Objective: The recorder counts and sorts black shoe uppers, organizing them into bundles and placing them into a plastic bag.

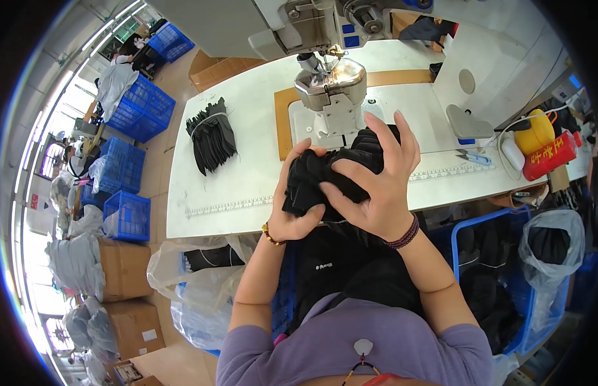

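Both hands are on a thick stack of black cut fabric pieces (341, 168) above the front edge of the white sewing table (247, 193). My left hand (294, 199) wraps round the stack's left end, thumb at the near side. My right hand (379, 180) lies over its right end with the fingers spread and the thumb reaching across the front. Just beyond the stack stands the post of a sewing machine (331, 90). A tied bundle of black fabric pieces (211, 136) lies on the table to the left.
A measuring tape strip (228, 207) runs along the table's front. Thread snips (474, 157), a yellow object (534, 134) and a red container (551, 157) sit at the right. A blue crate (457, 251) with black fabric is right of my lap; a plastic-lined one (202, 309) stands left.
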Tool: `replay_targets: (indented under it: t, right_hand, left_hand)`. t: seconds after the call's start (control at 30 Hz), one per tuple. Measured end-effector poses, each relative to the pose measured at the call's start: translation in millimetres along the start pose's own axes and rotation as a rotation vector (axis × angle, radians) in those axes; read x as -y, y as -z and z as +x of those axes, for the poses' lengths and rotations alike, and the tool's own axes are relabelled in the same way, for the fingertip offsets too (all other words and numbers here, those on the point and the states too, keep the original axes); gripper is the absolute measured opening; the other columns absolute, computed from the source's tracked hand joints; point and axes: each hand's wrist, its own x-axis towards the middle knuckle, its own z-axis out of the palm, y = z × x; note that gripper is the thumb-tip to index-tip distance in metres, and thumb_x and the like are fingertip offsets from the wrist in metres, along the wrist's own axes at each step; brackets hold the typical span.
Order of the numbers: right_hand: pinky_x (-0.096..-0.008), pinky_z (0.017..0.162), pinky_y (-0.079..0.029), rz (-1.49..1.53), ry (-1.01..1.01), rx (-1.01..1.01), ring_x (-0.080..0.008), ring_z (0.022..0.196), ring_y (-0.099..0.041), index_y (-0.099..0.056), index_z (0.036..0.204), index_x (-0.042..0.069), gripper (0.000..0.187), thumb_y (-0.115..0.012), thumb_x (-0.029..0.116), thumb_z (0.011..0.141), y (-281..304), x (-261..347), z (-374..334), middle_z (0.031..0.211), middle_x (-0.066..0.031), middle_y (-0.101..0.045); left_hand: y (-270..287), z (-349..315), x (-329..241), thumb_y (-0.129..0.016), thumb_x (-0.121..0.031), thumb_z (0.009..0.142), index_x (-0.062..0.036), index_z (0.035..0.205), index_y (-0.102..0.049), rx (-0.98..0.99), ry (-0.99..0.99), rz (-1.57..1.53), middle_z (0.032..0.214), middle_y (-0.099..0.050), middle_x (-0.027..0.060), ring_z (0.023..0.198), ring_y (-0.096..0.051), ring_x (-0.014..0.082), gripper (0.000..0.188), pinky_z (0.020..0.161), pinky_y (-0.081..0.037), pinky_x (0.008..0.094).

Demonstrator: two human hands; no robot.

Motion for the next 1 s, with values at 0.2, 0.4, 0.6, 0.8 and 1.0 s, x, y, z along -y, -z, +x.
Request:
replay_targets:
  t: [0.2,0.4,0.6,0.8,1.0]
  right_hand:
    - [-0.0568,0.098,-0.015,-0.024,0.004,0.022,-0.0384,0.126,-0.029,-0.062,0.082,0.02,0.019,-0.072,0.025,0.066,-2.9,-4.0,2.2,0.132,-0.0105,-0.043]
    - [-0.054,0.098,-0.017,0.076,0.003,0.002,-0.0357,0.122,-0.033,-0.064,0.082,0.019,0.02,-0.074,0.027,0.066,-0.9,-7.9,2.4,0.127,-0.0087,-0.046]
    - [-0.0532,0.099,-0.017,0.079,0.029,-0.003,-0.035,0.122,-0.033,-0.064,0.081,0.018,0.021,-0.074,0.028,0.066,-2.6,-9.9,3.0,0.126,-0.0081,-0.047]
    - [-0.0528,0.099,-0.015,0.108,0.025,0.024,-0.0347,0.122,-0.034,-0.065,0.082,0.018,0.019,-0.073,0.025,0.066,-1.6,-12.7,3.0,0.124,-0.0075,-0.048]
    - [-0.0545,0.099,-0.013,0.09,-0.006,0.015,-0.0345,0.121,-0.035,-0.064,0.08,0.018,0.017,-0.071,0.021,0.065,-0.7,-9.6,2.4,0.122,-0.0061,-0.05]
  left_hand:
    - [0.6,-2.0,1.6,-0.06,-0.011,0.061,0.0025,0.138,-0.024,-0.06,0.012,0.089,0.128,-0.038,0.0134,0.12,-0.039,0.0228,0.086,0.103,-0.029,0.0346]
    - [-2.0,-1.1,3.5,-0.061,-0.011,0.06,0.0004,0.134,-0.028,-0.077,-0.008,0.097,0.121,-0.037,0.0116,0.114,-0.039,0.022,0.082,0.1,-0.031,0.0339]
    - [-0.9,-0.6,2.7,-0.061,-0.01,0.06,-0.0014,0.134,-0.028,-0.064,0.004,0.043,0.12,-0.038,0.0111,0.112,-0.04,0.0207,0.082,0.099,-0.031,0.0332]
    - [0.3,1.3,2.4,-0.062,-0.01,0.06,-0.0011,0.135,-0.028,-0.039,-0.01,0.073,0.123,-0.04,0.012,0.112,-0.042,0.0211,0.082,0.099,-0.031,0.0333]
    - [-1.3,3.6,1.9,-0.061,-0.009,0.061,-0.0005,0.135,-0.027,-0.024,-0.04,0.074,0.127,-0.04,0.0133,0.117,-0.041,0.0226,0.082,0.101,-0.03,0.0343]
